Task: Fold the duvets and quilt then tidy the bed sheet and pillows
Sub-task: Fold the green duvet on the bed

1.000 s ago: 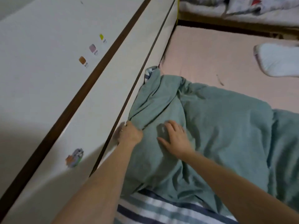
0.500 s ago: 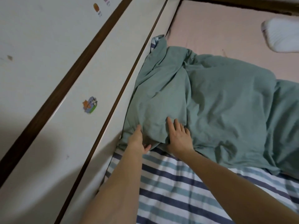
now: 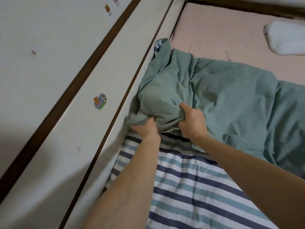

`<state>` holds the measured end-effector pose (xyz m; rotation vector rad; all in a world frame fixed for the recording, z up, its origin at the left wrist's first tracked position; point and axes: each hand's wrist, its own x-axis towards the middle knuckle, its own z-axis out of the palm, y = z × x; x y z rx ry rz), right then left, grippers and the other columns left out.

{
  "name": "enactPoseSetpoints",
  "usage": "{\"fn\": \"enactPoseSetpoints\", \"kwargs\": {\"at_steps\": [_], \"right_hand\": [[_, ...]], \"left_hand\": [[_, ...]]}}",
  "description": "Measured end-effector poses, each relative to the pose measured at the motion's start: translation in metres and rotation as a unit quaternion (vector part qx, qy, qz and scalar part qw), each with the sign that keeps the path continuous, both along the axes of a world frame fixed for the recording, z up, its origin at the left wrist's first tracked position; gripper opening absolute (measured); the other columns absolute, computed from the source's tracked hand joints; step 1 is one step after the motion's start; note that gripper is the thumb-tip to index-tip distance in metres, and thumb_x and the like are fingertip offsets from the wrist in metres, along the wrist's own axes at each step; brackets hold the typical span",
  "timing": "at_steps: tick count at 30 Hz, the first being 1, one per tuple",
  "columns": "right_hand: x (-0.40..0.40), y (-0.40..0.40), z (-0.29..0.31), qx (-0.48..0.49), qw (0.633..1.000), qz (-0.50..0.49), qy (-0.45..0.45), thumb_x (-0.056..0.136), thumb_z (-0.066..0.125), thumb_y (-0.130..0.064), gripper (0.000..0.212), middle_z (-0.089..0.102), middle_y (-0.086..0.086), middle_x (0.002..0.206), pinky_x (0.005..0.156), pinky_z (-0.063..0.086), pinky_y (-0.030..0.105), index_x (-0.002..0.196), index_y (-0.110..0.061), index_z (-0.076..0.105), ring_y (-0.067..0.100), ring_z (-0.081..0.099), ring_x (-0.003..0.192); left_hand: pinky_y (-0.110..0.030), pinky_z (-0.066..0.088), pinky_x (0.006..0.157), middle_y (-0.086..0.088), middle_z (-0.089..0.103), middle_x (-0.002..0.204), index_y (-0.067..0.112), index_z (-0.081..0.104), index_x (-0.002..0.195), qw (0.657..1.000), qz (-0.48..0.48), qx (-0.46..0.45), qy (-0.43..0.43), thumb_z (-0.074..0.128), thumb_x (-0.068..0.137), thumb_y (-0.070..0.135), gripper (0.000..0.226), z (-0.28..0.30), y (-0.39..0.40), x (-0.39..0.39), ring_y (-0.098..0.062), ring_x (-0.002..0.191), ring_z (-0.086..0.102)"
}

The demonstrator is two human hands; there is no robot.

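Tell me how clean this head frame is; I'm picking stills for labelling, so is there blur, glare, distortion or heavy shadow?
Head view: dim, flat indoor light, no glare. Motion blur smears the green duvet edge by the left hand; the right hand is sharper. Wide-angle bending bows the wall trim. Soft shadow lies on the wall panel at lower left.

Green duvet: plain sage-green top face, striped blue/white/teal underside exposed on the near side where it's turned back. It lies rumpled across the pink bed sheet, its left edge bunched up against the white wall panel. Near-left corner is gathered into a wad and lifted off the striped face, creases radiating from it. Pink sheet is flat, mostly smooth. White ribbed pillow lies on the sheet at far right, apart from the duvet.
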<state>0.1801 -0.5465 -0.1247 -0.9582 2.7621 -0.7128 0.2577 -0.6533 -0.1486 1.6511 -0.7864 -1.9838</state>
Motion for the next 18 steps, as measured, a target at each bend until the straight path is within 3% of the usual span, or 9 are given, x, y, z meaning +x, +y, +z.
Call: {"fn": "enactPoseSetpoints", "kwargs": {"at_steps": [1, 2, 3, 4, 6, 9, 11, 13, 18], "right_hand": [[0.003, 0.002, 0.009, -0.01, 1.0, 0.0, 0.005, 0.067, 0.052, 0.001, 0.04, 0.062, 0.016, 0.074, 0.066, 0.044, 0.039, 0.105, -0.008, 0.057, 0.039, 0.056, 0.073], [0.009, 0.004, 0.016, -0.018, 1.0, 0.007, 0.01, 0.065, 0.054, -0.001, 0.043, 0.065, 0.019, 0.077, 0.068, 0.047, 0.041, 0.107, -0.009, 0.058, 0.04, 0.058, 0.075], [0.018, 0.003, 0.021, -0.025, 0.999, 0.021, 0.012, 0.064, 0.055, -0.002, 0.042, 0.066, 0.02, 0.08, 0.068, 0.048, 0.041, 0.106, -0.01, 0.059, 0.041, 0.059, 0.077], [0.029, 0.001, 0.024, -0.024, 0.999, 0.043, 0.009, 0.064, 0.055, -0.003, 0.04, 0.067, 0.019, 0.083, 0.066, 0.048, 0.04, 0.104, -0.009, 0.061, 0.041, 0.06, 0.078], [0.055, -0.003, 0.025, 0.025, 0.994, 0.103, -0.013, 0.068, 0.055, -0.006, 0.04, 0.067, 0.016, 0.096, 0.069, 0.046, 0.038, 0.108, -0.009, 0.06, 0.039, 0.061, 0.088], [0.086, 0.004, 0.013, 0.2, 0.946, 0.235, -0.101, 0.082, 0.054, -0.014, 0.053, 0.056, 0.014, 0.124, 0.088, 0.047, 0.038, 0.134, -0.015, 0.045, 0.034, 0.055, 0.112], [0.094, 0.018, 0.007, 0.273, 0.907, 0.282, -0.153, 0.089, 0.055, -0.019, 0.052, 0.05, 0.014, 0.133, 0.097, 0.043, 0.037, 0.139, -0.014, 0.042, 0.032, 0.05, 0.12], [0.094, 0.037, 0.009, 0.244, 0.921, 0.25, -0.174, 0.092, 0.053, -0.021, 0.044, 0.052, 0.013, 0.133, 0.098, 0.042, 0.038, 0.135, -0.013, 0.048, 0.031, 0.05, 0.121], [0.069, 0.099, 0.033, 0.182, 0.96, 0.127, -0.17, 0.093, 0.048, -0.017, 0.039, 0.054, 0.011, 0.131, 0.096, 0.043, 0.036, 0.132, -0.015, 0.051, 0.031, 0.052, 0.118]], "left_hand": [[-0.028, 0.043, 0.096, -0.01, 0.053, 0.133, 0.015, 0.035, 0.139, 0.985, -0.036, -0.16, -0.045, 0.065, 0.08, -0.001, 0.068, 0.021, 0.001, 0.0, -0.026, 0.116, 0.055], [-0.027, 0.042, 0.093, -0.008, 0.055, 0.131, 0.016, 0.034, 0.139, 0.935, -0.104, -0.325, -0.1, 0.059, 0.08, -0.006, 0.067, 0.042, 0.001, 0.004, -0.023, 0.115, 0.055], [-0.029, 0.044, 0.09, -0.005, 0.057, 0.129, 0.019, 0.035, 0.138, 0.861, -0.169, -0.456, -0.148, 0.056, 0.08, -0.006, 0.067, 0.059, -0.002, 0.01, -0.022, 0.112, 0.057], [-0.033, 0.046, 0.087, -0.004, 0.058, 0.127, 0.022, 0.034, 0.138, 0.795, -0.227, -0.53, -0.188, 0.055, 0.081, -0.004, 0.067, 0.072, -0.006, 0.02, -0.023, 0.108, 0.059], [-0.039, 0.046, 0.08, -0.008, 0.055, 0.13, 0.022, 0.025, 0.143, 0.7, -0.356, -0.548, -0.289, 0.056, 0.084, 0.003, 0.069, 0.081, -0.013, 0.045, -0.029, 0.104, 0.06], [-0.041, 0.045, 0.089, -0.019, 0.039, 0.143, 0.011, 0.003, 0.152, 0.506, -0.606, -0.385, -0.477, 0.047, 0.095, 0.017, 0.072, 0.076, -0.02, 0.087, -0.035, 0.121, 0.051], [-0.045, 0.043, 0.099, -0.024, 0.03, 0.148, 0.004, 0.006, 0.15, 0.385, -0.653, -0.347, -0.552, 0.039, 0.097, 0.021, 0.065, 0.075, -0.024, 0.1, -0.04, 0.13, 0.04], [-0.045, 0.043, 0.099, -0.02, 0.035, 0.143, 0.006, 0.025, 0.144, 0.348, -0.641, -0.409, -0.548, 0.042, 0.095, 0.019, 0.054, 0.084, -0.018, 0.093, -0.038, 0.129, 0.039], [-0.042, 0.04, 0.098, -0.011, 0.045, 0.132, 0.012, 0.045, 0.131, 0.361, -0.657, -0.518, -0.412, 0.045, 0.092, 0.016, 0.039, 0.1, 0.036, 0.045, -0.031, 0.124, 0.044]]}}
